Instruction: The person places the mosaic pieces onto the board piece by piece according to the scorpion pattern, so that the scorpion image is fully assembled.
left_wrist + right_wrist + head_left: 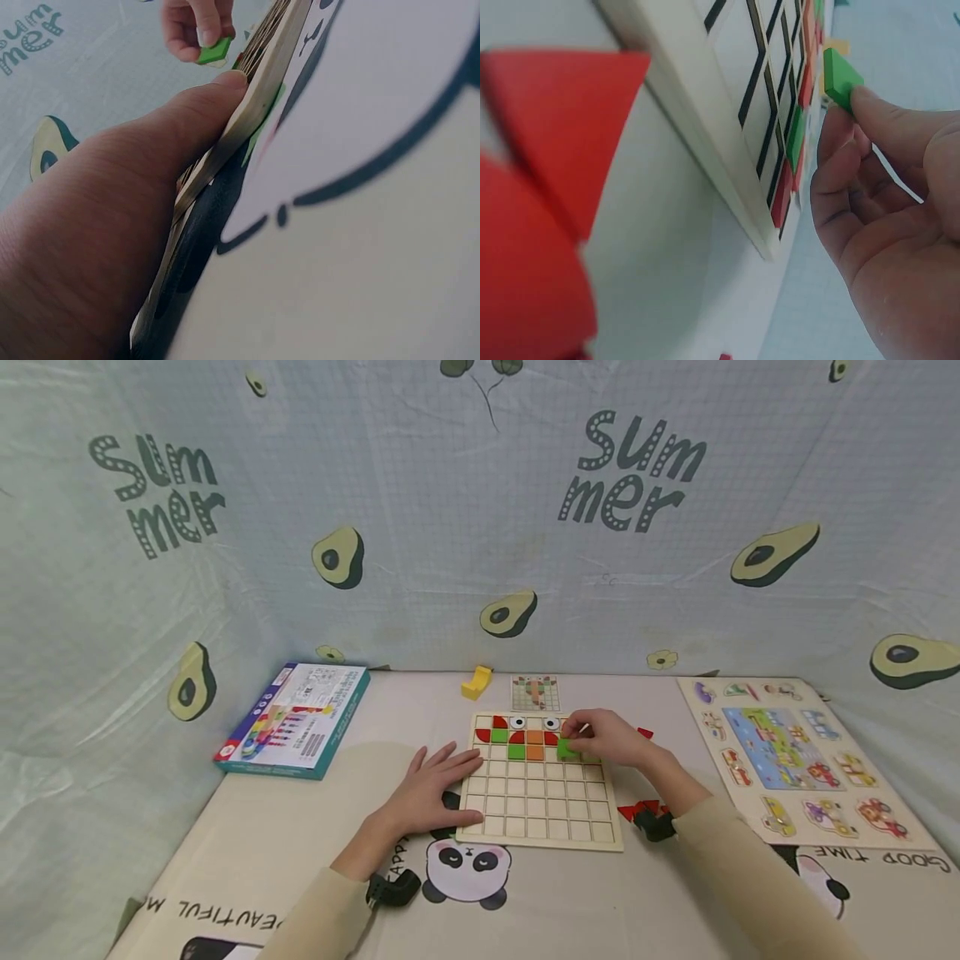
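Note:
A wooden grid board (pixel 538 808) lies on the table, its top rows partly filled with red, green and orange tiles and two eye pieces. My left hand (pixel 435 793) rests with spread fingers at the board's left edge; its thumb (pixel 202 109) touches the rim in the left wrist view. Over the board's upper right, my right hand (pixel 609 739) pinches a green square tile (pixel 841 77) between thumb and fingers. The same tile (pixel 214 51) shows in the left wrist view, held above the board.
A printed pattern card (pixel 535 693) and a yellow curved block (pixel 477 682) sit behind the board. Red pieces (pixel 637 810) lie at its right. A boxed toy (pixel 296 718) stands far left, a picture puzzle board (pixel 795 768) far right.

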Demonstrator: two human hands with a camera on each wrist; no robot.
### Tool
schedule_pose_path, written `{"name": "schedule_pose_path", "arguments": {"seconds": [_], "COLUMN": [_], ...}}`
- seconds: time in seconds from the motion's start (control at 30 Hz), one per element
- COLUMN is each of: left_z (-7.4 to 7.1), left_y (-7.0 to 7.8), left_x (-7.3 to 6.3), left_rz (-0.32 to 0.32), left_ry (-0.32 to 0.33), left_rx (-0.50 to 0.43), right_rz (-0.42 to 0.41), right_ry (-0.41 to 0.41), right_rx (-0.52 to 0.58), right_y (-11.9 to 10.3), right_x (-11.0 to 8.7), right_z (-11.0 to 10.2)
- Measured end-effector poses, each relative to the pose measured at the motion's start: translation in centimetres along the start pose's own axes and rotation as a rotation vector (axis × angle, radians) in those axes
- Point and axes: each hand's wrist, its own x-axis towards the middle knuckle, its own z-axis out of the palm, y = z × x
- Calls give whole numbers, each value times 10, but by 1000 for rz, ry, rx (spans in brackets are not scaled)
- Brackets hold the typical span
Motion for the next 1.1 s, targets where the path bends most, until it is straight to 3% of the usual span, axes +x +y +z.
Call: {"name": "schedule_pose_path", "arguments": {"seconds": [0.5,0.97,1.1], "left_z": [-2,-2,-2], "left_y": [1,1,2], "left_x": [2,0,-1], "left_rz": [0,-10,-10], "left_ry": [-8,-11,-9], "left_rx": [-6,-11,-13], "right_rz": [4,4,8], "right_ry": [-38,-72,-50], "right_rx": [-99,-102,-78], "right_y": [-7,-10,-13], "right_x": [15,12,6], "right_z": [12,13,9]}}
